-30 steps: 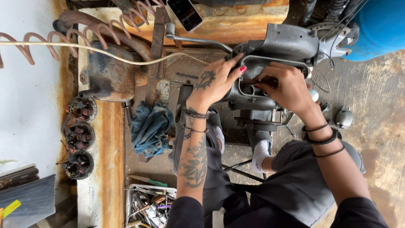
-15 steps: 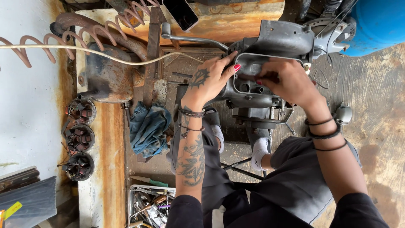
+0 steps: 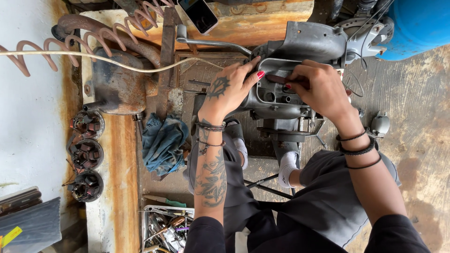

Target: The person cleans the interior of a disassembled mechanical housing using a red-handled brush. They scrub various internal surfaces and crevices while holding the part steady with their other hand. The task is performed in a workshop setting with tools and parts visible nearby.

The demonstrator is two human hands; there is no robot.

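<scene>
Little has shifted since a moment ago: left hand (image 3: 229, 91) still braces the grey engine casing (image 3: 300, 61), fingers flat, while right hand (image 3: 318, 86) pinches a dark tool (image 3: 281, 79) inside its opening, right of the blue rag (image 3: 161, 143); steady pressure seems needed.

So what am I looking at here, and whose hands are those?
The camera sits on a person's head and looks down, so these are that person's own hands. The left hand, the tattooed one, steadies a grey metal engine part. The right hand presses a slim dark tool into its opening. Nearby lie a crumpled blue rag, three round wire-wound parts on a rusty bench, and a tray of hand tools.
</scene>
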